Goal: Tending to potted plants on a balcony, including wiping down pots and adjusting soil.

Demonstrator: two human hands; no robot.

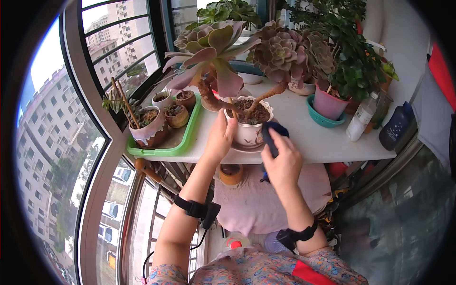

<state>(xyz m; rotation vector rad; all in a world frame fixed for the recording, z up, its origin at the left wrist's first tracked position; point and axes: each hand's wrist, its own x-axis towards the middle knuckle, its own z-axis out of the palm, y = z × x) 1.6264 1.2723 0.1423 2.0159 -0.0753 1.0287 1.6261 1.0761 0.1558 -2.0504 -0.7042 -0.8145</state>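
A white ceramic flowerpot (245, 134) with a scalloped rim and a painted flower stands on a saucer (249, 148) near the shelf's front edge. Two thick, bent stems of a rosette succulent (215, 48) rise from its soil. My left hand (221, 133) lies along the pot's left side, fingers up by the rim. In my right hand (283, 156) is a dark blue cloth (274, 133), pressed against or close to the pot's right side. Part of the cloth hangs below the hand.
A green tray (167, 151) with several small potted plants sits at left beside the window. To the right stand a pink pot (329, 103) in a teal basin (322, 119), a clear plastic bottle (361, 117) and a dark blue bottle (395, 126). Below the white shelf (317, 149) is a pink cloth-covered surface (256, 210).
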